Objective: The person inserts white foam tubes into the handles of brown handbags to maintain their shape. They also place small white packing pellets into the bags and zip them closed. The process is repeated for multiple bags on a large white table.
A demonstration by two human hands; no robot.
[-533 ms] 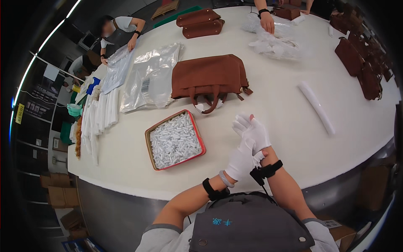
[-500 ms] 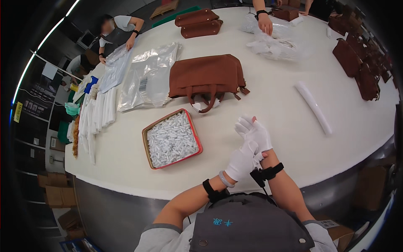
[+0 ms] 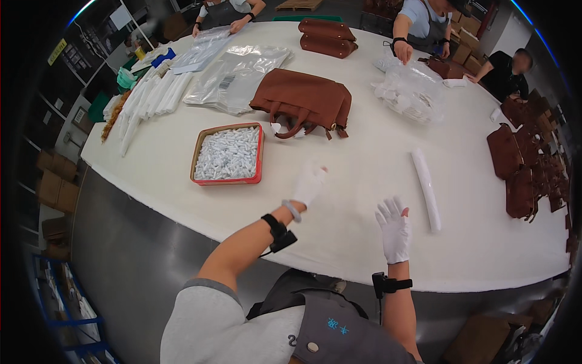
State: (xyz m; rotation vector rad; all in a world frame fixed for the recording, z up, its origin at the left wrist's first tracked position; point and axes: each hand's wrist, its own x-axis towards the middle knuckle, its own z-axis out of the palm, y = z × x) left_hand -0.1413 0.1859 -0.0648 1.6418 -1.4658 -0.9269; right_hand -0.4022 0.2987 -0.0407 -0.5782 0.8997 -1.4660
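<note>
White fingertip-less gloves cover both my hands. My left hand (image 3: 310,184) is over the table between the tin and the handbag, its fingers smeared by motion; nothing shows in it. Farther right, my right hand (image 3: 394,230) is open with fingers stretched apart, holding nothing. A brown handbag (image 3: 303,97) lies on its side beyond my left hand, handles toward me. To the left stands a red-rimmed rectangular tin (image 3: 260,159) full of small white cylindrical pieces (image 3: 227,153). Nearest to my right hand is a white roll (image 3: 426,191).
Clear plastic bags (image 3: 233,79) lie left of the handbag, beside a row of white rolls (image 3: 148,96). More brown bags lie at the far edge (image 3: 327,39) and the right edge (image 3: 509,151). Across the table, a co-worker's hand (image 3: 403,51) touches a clear plastic bag (image 3: 412,94).
My hands have come apart: the left was gripping the right near its wrist. The left has moved left and the right has spread open. The view has turned, shifting everything on the table.
</note>
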